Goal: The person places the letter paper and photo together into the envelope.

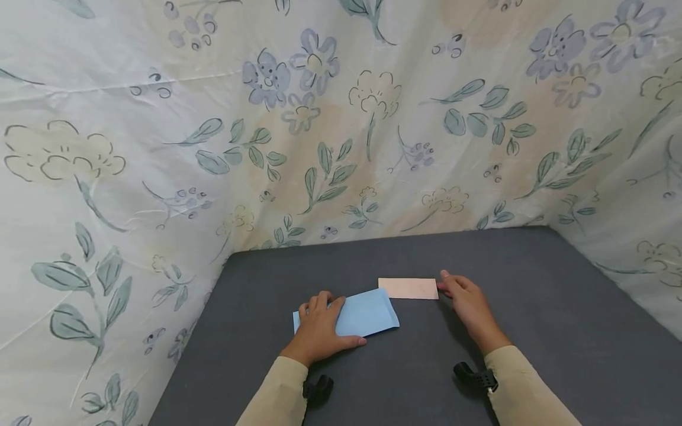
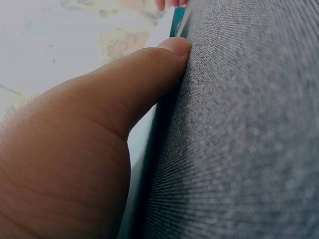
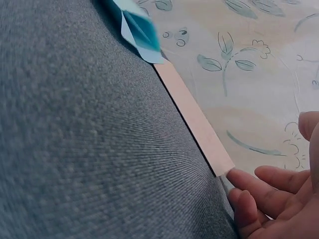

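In the head view, a light blue paper envelope lies on the dark table. My left hand spans it, fingers over its far edge and thumb at the near edge. The left wrist view shows that thumb low against the envelope's side, by the cloth. The envelope's right end gapes open in the right wrist view. A flat pale pink card lies beyond it, its left end overlapped by the envelope's corner. My right hand has its fingertips at the card's right end, with the thumb raised apart.
Dark grey cloth covers the table. A floral curtain hangs behind the table and along both sides. Black straps with cameras sit at both wrists, below the beige sleeves.
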Motion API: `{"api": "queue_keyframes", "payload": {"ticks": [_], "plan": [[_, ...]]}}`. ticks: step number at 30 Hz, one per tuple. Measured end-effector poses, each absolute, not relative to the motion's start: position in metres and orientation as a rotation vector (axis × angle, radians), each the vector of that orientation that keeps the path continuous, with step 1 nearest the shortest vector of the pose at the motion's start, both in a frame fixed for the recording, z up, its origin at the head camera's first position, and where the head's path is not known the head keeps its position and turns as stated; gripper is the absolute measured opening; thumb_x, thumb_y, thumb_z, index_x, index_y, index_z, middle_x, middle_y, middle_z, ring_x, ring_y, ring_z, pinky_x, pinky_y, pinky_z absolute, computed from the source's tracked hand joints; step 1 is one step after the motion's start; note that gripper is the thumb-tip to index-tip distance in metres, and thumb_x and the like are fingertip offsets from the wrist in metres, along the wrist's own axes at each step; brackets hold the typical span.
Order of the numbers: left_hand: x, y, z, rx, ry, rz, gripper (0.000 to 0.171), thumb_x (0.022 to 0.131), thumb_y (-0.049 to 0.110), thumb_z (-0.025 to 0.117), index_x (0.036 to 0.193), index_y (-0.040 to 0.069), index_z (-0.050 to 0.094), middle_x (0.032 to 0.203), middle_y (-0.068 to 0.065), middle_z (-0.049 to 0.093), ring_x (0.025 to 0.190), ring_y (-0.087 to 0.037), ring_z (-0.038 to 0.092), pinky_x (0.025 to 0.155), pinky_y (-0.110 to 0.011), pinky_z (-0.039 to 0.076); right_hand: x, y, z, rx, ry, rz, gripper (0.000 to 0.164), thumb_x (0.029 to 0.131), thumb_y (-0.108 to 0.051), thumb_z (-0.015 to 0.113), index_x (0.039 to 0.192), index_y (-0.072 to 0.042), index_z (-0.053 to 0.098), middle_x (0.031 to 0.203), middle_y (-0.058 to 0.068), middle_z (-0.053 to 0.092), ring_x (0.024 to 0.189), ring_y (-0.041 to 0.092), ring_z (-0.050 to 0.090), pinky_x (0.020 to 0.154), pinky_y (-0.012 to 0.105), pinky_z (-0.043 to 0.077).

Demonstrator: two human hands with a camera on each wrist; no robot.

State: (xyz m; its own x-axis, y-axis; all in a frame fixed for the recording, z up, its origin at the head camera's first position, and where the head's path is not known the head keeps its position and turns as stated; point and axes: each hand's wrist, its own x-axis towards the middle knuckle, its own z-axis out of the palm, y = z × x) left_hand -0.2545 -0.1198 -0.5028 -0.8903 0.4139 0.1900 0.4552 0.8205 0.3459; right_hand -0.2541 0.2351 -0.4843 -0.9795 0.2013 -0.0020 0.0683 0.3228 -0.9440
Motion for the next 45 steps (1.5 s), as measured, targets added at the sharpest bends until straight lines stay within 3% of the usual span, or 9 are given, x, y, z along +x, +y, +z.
{"api": "queue_keyframes", "payload": {"ticks": [6,14,21,25,29,33,38,41,45], "plan": [[-0.25,-0.118,-0.505,-0.678,-2.905,-0.586,0.107,0.082,0.083,0.077,0.159,0.013,0.058,0.144,-0.009,0.045,0.125,-0.028,0.042,0.108,-0.062,0.026,-0.254,0.235,-0.487,-0.193,-2.452,1.826,0.087,0.108,-0.068,0.051,0.157,0.004,0.051,0.149,0.023,0.062,0.14,0.041,0.053,0.107,0.055,0.046],[-0.244,-0.114,-0.507,-0.653,-2.913,-0.602,0.107,0.082,0.083,0.077,0.16,0.012,0.057,0.146,-0.01,0.045,0.127,-0.028,0.042,0.109,-0.063,0.026,-0.25,0.237,-0.485,-0.029,-2.254,2.179,0.077,0.114,-0.047,0.057,0.164,0.008,0.035,0.154,0.031,0.054,0.142,0.043,0.055,0.1,0.04,0.056],[-0.244,-0.113,-0.508,-0.659,-2.91,-0.576,0.108,0.082,0.084,0.076,0.16,0.013,0.057,0.146,-0.01,0.045,0.128,-0.028,0.042,0.108,-0.063,0.027,-0.25,0.235,-0.487,0.049,-2.114,2.405,0.07,0.114,-0.029,0.062,0.164,0.008,0.029,0.156,0.031,0.046,0.134,0.044,0.061,0.096,0.038,0.058],[-0.244,-0.113,-0.508,-0.658,-2.915,-0.56,0.108,0.082,0.085,0.075,0.161,0.014,0.056,0.146,-0.008,0.044,0.127,-0.027,0.041,0.108,-0.061,0.027,-0.25,0.229,-0.488,0.026,-2.093,2.422,0.074,0.112,-0.021,0.067,0.165,0.007,0.024,0.156,0.03,0.04,0.13,0.041,0.064,0.098,0.036,0.057],[-0.244,-0.113,-0.507,-0.658,-2.923,-0.551,0.107,0.082,0.085,0.075,0.162,0.016,0.055,0.147,-0.008,0.044,0.128,-0.027,0.041,0.108,-0.06,0.027,-0.25,0.221,-0.491,-0.033,-2.106,2.426,0.075,0.11,-0.015,0.069,0.166,0.007,0.023,0.156,0.033,0.043,0.122,0.033,0.068,0.095,0.034,0.058],[-0.245,-0.11,-0.505,-0.683,-2.92,-0.589,0.109,0.08,0.084,0.078,0.162,0.015,0.055,0.146,-0.009,0.045,0.128,-0.028,0.041,0.109,-0.062,0.026,-0.252,0.215,-0.494,-0.092,-2.185,2.351,0.071,0.109,-0.01,0.069,0.164,0.009,0.031,0.152,0.033,0.051,0.111,0.025,0.071,0.09,0.032,0.06],[-0.247,-0.106,-0.505,-0.722,-2.903,-0.633,0.116,0.076,0.082,0.083,0.161,0.01,0.054,0.143,-0.009,0.047,0.126,-0.029,0.042,0.11,-0.065,0.026,-0.255,0.212,-0.497,-0.103,-2.223,2.246,0.052,0.105,-0.001,0.07,0.151,0.014,0.049,0.126,0.025,0.064,0.098,0.021,0.067,0.082,0.032,0.061],[-0.248,-0.105,-0.506,-0.716,-2.894,-0.637,0.114,0.074,0.083,0.084,0.157,0.008,0.058,0.14,-0.008,0.047,0.123,-0.028,0.042,0.108,-0.065,0.027,-0.259,0.214,-0.498,-0.106,-2.22,2.239,0.042,0.106,0.001,0.068,0.143,0.014,0.055,0.114,0.017,0.062,0.094,0.022,0.065,0.079,0.031,0.061],[-0.249,-0.101,-0.505,-0.684,-2.889,-0.652,0.111,0.072,0.083,0.085,0.151,0.01,0.061,0.142,-0.007,0.047,0.122,-0.026,0.041,0.109,-0.063,0.027,-0.264,0.22,-0.499,-0.118,-2.209,2.25,0.036,0.108,0.0,0.066,0.141,0.011,0.057,0.117,0.017,0.06,0.096,0.023,0.063,0.08,0.03,0.06]]}}
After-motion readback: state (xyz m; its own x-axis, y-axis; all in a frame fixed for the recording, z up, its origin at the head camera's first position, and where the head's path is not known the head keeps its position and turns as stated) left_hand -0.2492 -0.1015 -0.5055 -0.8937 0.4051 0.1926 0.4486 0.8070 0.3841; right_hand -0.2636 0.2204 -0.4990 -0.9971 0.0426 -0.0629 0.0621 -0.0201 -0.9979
